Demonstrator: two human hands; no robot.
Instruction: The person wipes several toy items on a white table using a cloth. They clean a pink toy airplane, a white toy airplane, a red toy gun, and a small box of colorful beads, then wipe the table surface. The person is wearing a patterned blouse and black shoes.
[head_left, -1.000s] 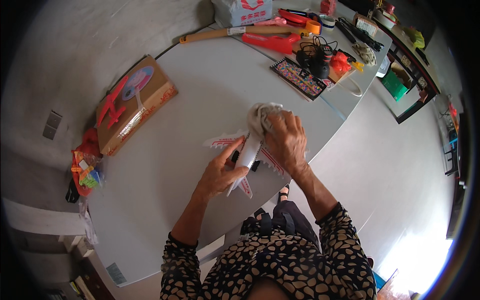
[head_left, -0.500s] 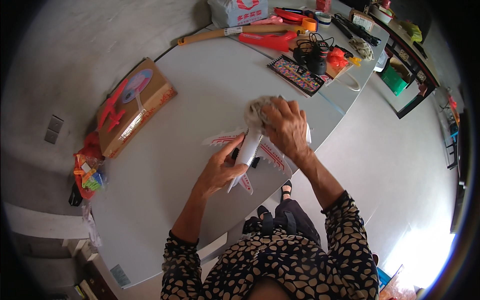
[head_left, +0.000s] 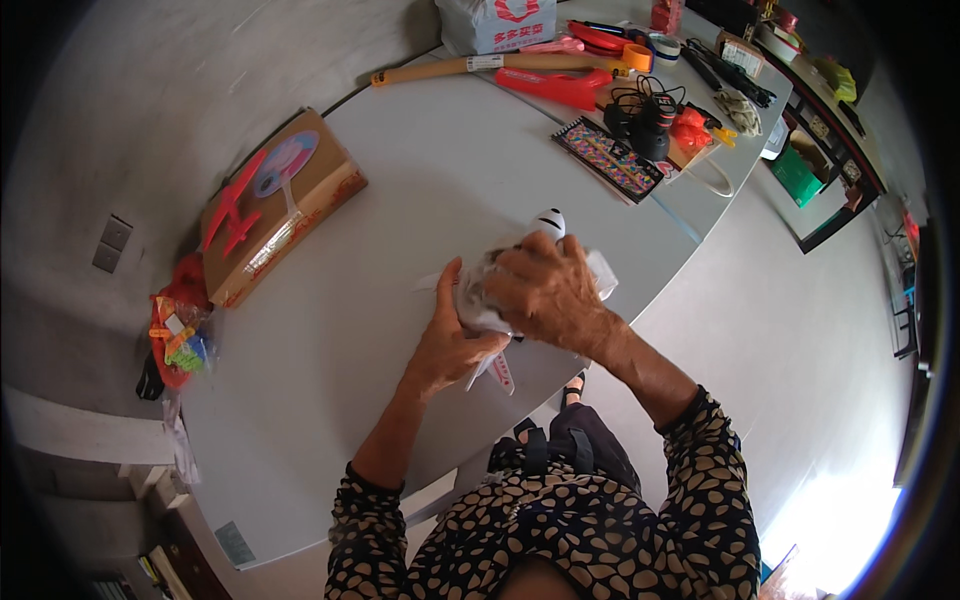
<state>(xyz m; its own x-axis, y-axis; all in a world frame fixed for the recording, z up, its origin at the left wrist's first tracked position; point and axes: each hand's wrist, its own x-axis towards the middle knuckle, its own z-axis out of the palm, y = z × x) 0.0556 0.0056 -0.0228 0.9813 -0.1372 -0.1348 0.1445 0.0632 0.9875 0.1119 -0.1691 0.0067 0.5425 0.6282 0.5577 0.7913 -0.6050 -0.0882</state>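
Note:
A white toy airplane (head_left: 544, 225) with red markings rests near the table's right edge, its dark-tipped nose pointing away from me. My left hand (head_left: 440, 345) grips it toward the tail, index finger stretched along one side and thumb on the other. Pressed over the middle of the body is a crumpled greyish cloth (head_left: 476, 304), bunched under my right hand (head_left: 556, 298). Cloth and fingers hide most of the fuselage and much of the wings, while the nose and tail fins stay visible.
On the left of the grey table (head_left: 330, 400) lies a cardboard box (head_left: 325, 180) with a pink plastic piece (head_left: 232, 215). Beyond my hands are a patterned notebook (head_left: 608, 160), a black corded tool (head_left: 652, 128), a long cardboard tube (head_left: 430, 70) and a plastic bag (head_left: 497, 25).
My right hand has drawn the cloth from the airplane's nose back over its middle, uncovering the nose. The left hand still holds near the tail. The whole view has shifted slightly.

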